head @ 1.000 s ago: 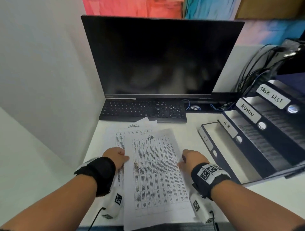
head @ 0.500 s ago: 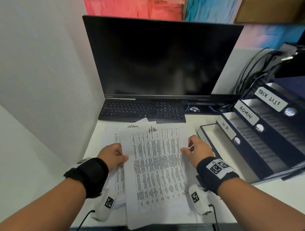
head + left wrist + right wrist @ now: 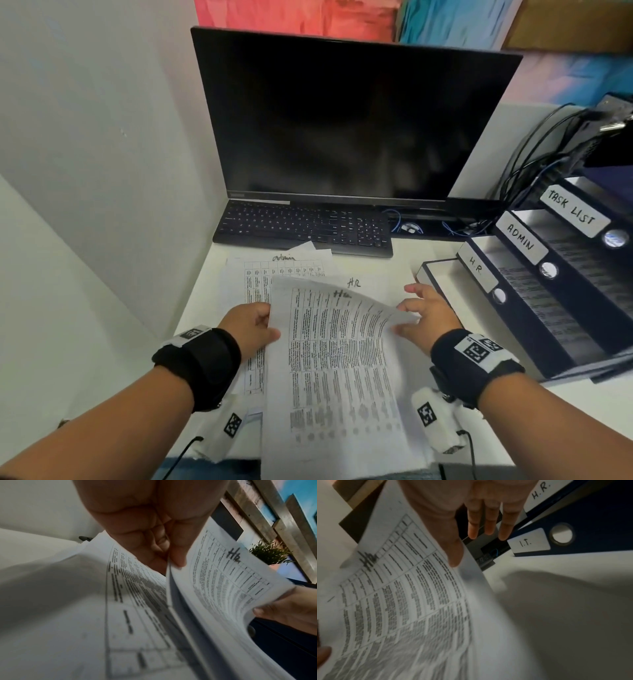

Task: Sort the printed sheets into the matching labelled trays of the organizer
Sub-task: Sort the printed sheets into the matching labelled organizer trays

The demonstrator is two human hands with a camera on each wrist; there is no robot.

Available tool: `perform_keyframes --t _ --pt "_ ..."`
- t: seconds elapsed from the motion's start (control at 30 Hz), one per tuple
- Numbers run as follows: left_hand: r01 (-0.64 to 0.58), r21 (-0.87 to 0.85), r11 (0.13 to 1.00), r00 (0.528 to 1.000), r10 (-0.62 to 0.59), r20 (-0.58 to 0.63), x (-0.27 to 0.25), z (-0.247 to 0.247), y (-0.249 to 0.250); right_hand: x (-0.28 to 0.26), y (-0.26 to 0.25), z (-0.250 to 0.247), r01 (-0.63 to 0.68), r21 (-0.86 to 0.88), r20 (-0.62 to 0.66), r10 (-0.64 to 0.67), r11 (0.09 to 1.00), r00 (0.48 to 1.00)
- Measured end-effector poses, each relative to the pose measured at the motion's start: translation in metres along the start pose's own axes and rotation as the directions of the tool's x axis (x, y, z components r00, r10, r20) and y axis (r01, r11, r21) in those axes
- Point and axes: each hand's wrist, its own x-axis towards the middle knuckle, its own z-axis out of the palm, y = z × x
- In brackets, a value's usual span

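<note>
A printed sheet marked "HR" is raised off the paper pile and bows upward between my hands. My left hand pinches its left edge between thumb and curled fingers, as the left wrist view shows. My right hand holds the right edge with the thumb on top; three fingers stretch out past the paper. Underneath lie another sheet marked "HR" and one marked "admin". The dark blue organizer at right has stepped trays labelled I.T., H.R., ADMIN and TASK LIST.
A black keyboard and a dark monitor stand just behind the papers. A white wall closes off the left side. Black and blue cables hang behind the organizer. White desk shows between the pile and the trays.
The top HR sheet has come up off the pile and curved. Both hands have closed on its side edges. A second HR sheet now shows beneath it.
</note>
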Motion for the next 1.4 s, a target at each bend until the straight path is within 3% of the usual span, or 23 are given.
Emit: perform_keyframes --t 0.07,0.23,0.43,0.53,0.63,0.77,0.9,1.0,1.1,1.17,1.23,1.3,1.4 --pt "0.015 -0.002 1.000 1.000 -0.015 0.006 -0.002 0.001 0.000 -0.001 0.003 0.001 -0.085 0.089 0.071 0.079 0.992 0.994" --pt "0.070 -0.182 0.981 0.998 -0.070 0.006 -0.003 0.001 0.002 0.000 0.002 0.005 -0.015 0.001 0.058 0.015 1.000 0.998" --pt "-0.066 -0.346 0.936 0.994 0.031 -0.108 0.000 -0.008 0.017 -0.003 -0.002 0.009 0.019 0.012 0.058 -0.020 1.000 0.998" --pt "-0.155 -0.123 0.980 0.978 0.134 -0.160 0.005 -0.017 0.030 -0.003 -0.004 0.008 0.006 -0.027 0.055 -0.005 1.000 0.998" --pt "-0.197 0.172 0.965 0.968 0.219 -0.119 0.008 -0.029 0.044 -0.001 -0.005 0.001 0.047 -0.050 0.018 -0.046 0.998 0.999" --pt "-0.219 0.625 0.749 0.971 0.233 0.061 0.008 -0.038 0.065 -0.003 -0.009 -0.011 0.148 -0.071 -0.039 -0.151 0.986 0.988" --pt "-0.287 0.651 0.703 0.958 0.220 0.185 0.008 -0.031 0.082 -0.010 -0.016 -0.021 0.227 -0.056 -0.097 -0.231 0.972 0.968" --pt "-0.322 0.687 0.651 0.947 0.227 0.229 0.011 -0.024 0.091 -0.017 -0.028 -0.035 0.183 -0.051 -0.088 -0.187 0.982 0.978" --pt "-0.321 0.595 0.737 0.946 0.284 0.158 0.015 -0.023 0.102 -0.018 -0.021 -0.070 0.108 -0.091 -0.138 -0.120 0.990 0.983" --pt "-0.312 0.416 0.854 0.947 0.317 0.059 0.015 -0.025 0.111 -0.016 -0.008 -0.101 0.024 -0.205 -0.141 -0.054 0.978 0.989" --pt "-0.316 0.236 0.919 0.940 0.337 -0.052 0.017 -0.025 0.122 -0.017 0.009 -0.137 -0.099 -0.301 -0.169 0.049 0.948 0.984" --pt "-0.311 0.121 0.943 0.933 0.327 -0.153 0.021 -0.023 0.133 -0.024 0.023 -0.172 -0.195 -0.335 -0.263 0.107 0.922 0.959" --pt "-0.290 -0.031 0.957 0.939 0.278 -0.202 0.028 -0.013 0.146 -0.039 0.042 -0.224 -0.295 -0.361 -0.468 0.102 0.885 0.878"
